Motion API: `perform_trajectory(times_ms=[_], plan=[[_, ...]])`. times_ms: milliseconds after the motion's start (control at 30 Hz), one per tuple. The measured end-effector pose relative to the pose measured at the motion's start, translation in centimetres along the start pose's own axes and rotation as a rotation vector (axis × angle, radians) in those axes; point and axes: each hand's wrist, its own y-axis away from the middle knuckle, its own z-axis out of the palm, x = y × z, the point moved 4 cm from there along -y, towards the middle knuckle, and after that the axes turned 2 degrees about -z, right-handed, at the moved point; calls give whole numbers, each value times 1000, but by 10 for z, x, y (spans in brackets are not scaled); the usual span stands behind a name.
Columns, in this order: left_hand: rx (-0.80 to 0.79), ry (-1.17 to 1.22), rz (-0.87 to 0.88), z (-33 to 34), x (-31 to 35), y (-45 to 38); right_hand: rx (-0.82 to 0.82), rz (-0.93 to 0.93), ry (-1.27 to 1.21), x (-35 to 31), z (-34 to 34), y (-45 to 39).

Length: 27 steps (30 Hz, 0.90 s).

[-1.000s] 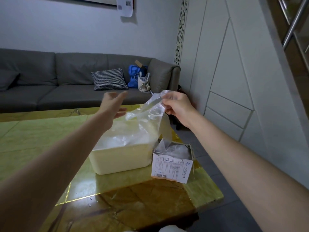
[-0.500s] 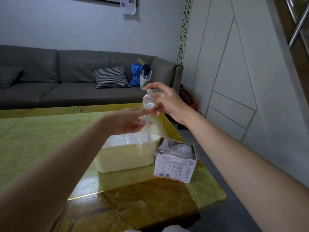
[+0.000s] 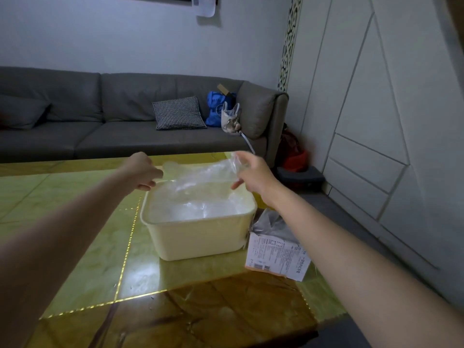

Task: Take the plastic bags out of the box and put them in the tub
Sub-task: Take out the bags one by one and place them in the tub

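1. Head camera view: both hands hold one clear plastic bag [image 3: 200, 175] stretched flat above the far side of the cream tub [image 3: 198, 237].
2. Left hand [image 3: 140, 172] has its fingers curled on the bag's left edge.
3. Right hand [image 3: 251, 174] pinches the right corner (thumb and fingers closed on the film).
4. More clear bags lie inside the tub.
5. Just right of the tub, the opened box [image 3: 276, 249] sits on the glossy green table [image 3: 75, 222].
6. Behind stands a grey sofa [image 3: 75, 116].
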Motion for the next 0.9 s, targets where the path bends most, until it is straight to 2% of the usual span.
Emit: perform_trajectory(times_ms=[67,100,167,233,300,433,700,900], plan=[[106,-71,119,1,5,-3,-80,63,82,18,9,1],[74,-118,216,7,13,-1,-111,74,139,25,12,-1],[-206,-205,347,32,25,11,-167,75,237,32,20,-5],[-551,-340,273,61,23,24,-227,53,337,34,27,-5],[-669,-446,225,76,13,22,-287,13,413,33,35,-5],[-650,-433,208,80,2,3,-377,-43,540,31,40,-8],[-676,-746,199,102,-22,-15,-593,8,896,45,55,-27],[-703,-662,113,105,-35,-28,-682,61,909,60,72,-34]])
